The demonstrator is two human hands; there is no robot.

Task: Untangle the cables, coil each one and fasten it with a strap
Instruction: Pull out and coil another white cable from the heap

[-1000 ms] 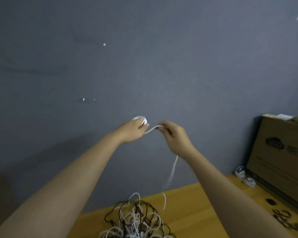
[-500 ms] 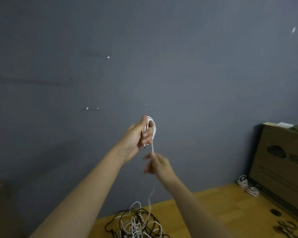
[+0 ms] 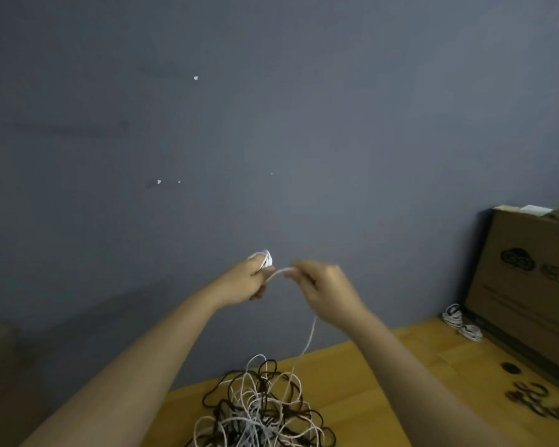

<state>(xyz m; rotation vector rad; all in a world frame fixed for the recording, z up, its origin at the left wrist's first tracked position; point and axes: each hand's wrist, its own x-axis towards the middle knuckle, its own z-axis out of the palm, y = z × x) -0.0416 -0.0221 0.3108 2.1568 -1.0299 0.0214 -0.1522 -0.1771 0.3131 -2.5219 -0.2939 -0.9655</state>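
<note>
At the centre of the frame we wind a white cable [image 3: 307,341] in the air before the grey wall [image 3: 271,124].

Our left hand [image 3: 242,285] grips the small coil [image 3: 265,258] already made; our right hand [image 3: 326,285] pinches the strand just beside it. From there the cable hangs down to the tangled heap [image 3: 259,411] on the wooden table [image 3: 384,382], bottom centre. We judge it light, soft and a little springy, so it is best held close to the coil. Two finished coils [image 3: 462,322] lie by the cardboard box [image 3: 526,285], right.
</note>
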